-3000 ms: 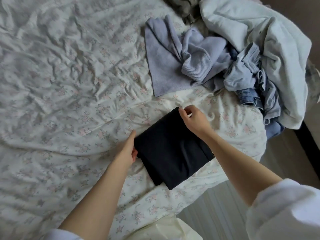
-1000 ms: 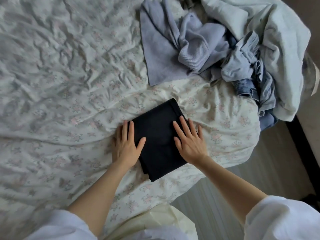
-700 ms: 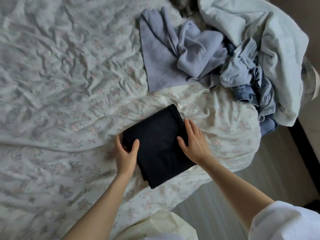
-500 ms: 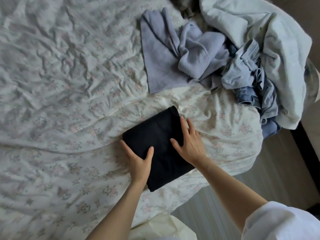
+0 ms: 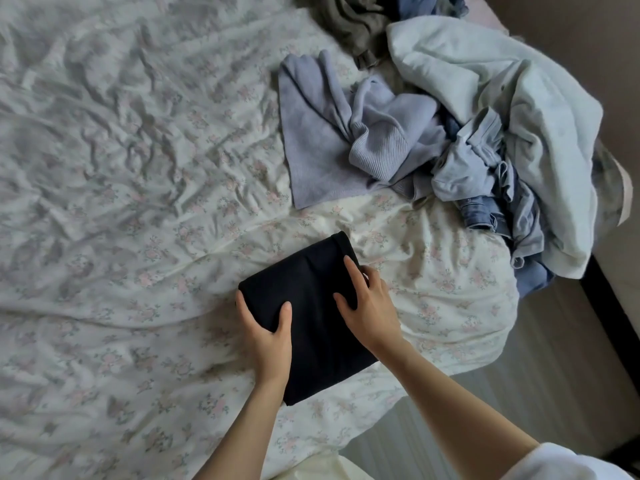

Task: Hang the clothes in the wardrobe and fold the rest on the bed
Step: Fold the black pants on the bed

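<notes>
The folded black fabric bundle point(image 5: 311, 313) was gripped at its edges by both hands, left hand point(image 5: 268, 336) and right hand point(image 5: 370, 311); an even, level lift seemed advisable.

Black folded garment point(image 5: 313, 306), white floral bedsheet point(image 5: 121, 202), lavender sweater point(image 5: 332, 140), blue jeans point(image 5: 485, 213), poss. olive-grey top point(image 5: 353, 19)

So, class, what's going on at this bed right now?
A person is folding laundry. Both hands grip a folded black garment lying on the floral bedsheet: the left hand holds its left edge, the right hand its right edge. An unfolded pile waits beyond it, including a lavender sweater, jeans and a pale blue top.
</notes>
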A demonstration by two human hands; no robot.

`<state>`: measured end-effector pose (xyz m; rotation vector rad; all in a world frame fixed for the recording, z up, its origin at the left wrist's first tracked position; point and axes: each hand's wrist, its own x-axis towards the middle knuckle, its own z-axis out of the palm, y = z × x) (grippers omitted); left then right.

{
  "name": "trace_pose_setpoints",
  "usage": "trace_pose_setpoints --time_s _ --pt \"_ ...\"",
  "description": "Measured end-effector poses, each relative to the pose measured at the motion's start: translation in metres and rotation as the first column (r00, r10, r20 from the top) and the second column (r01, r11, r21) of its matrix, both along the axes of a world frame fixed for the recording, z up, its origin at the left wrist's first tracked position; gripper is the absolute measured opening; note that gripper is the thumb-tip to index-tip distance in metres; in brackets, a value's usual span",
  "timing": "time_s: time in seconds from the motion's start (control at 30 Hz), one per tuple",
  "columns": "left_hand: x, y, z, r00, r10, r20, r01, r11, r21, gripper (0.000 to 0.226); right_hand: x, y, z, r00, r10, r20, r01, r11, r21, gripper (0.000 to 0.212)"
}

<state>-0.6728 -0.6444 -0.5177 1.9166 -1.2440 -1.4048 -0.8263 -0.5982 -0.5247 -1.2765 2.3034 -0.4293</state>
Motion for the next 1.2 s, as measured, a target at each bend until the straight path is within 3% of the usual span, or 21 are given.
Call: trace_pose_setpoints --time_s 0.13,0.23,0.3,0.43,0.5,0.57,0.93,1.2 --pt "-0.001 -0.009 0.01 0.996 0.075 -0.054 -0.076 0.997 -0.015 0.063 0.005 0.0 0.007 0.982 -0.127 0.136 0.138 0.988 -0.074 0.057" --pt "0.002 -0.024 0.008 0.99 0.133 -0.052 -0.13 0.99 0.058 0.058 0.007 -0.007 0.009 0.861 -0.383 0.335 0.399 0.917 0.021 0.057" --pt "0.005 -0.035 0.0 0.982 0.191 -0.012 -0.185 0.963 0.196 0.053 0.009 -0.013 0.009 0.839 -0.437 0.323 0.421 0.899 0.123 0.052" --pt "0.013 -0.047 -0.012 0.978 0.188 0.094 -0.21 0.898 0.388 0.056 0.021 -0.024 0.014 0.923 -0.355 0.146 0.327 0.926 0.188 0.047" --pt "0.01 -0.048 -0.012 0.978 0.166 0.123 -0.199 0.917 0.347 0.056 0.027 -0.028 0.019 0.945 -0.327 0.02 0.316 0.926 0.206 0.048" --pt "0.008 -0.047 -0.007 0.973 0.178 0.15 -0.214 0.938 0.274 0.055 0.034 -0.031 0.026 0.951 -0.308 -0.011 0.305 0.936 0.177 0.048" --pt "0.006 -0.1 0.077 0.925 0.375 0.058 -0.373 0.927 -0.04 0.049 0.044 -0.086 0.1 0.971 -0.201 0.131 0.221 0.961 -0.168 0.044" --pt "0.062 -0.142 0.18 0.846 0.525 -0.096 -0.527 0.795 -0.299 0.045 0.098 -0.148 0.189 0.986 -0.041 0.16 0.115 0.866 -0.487 0.037"
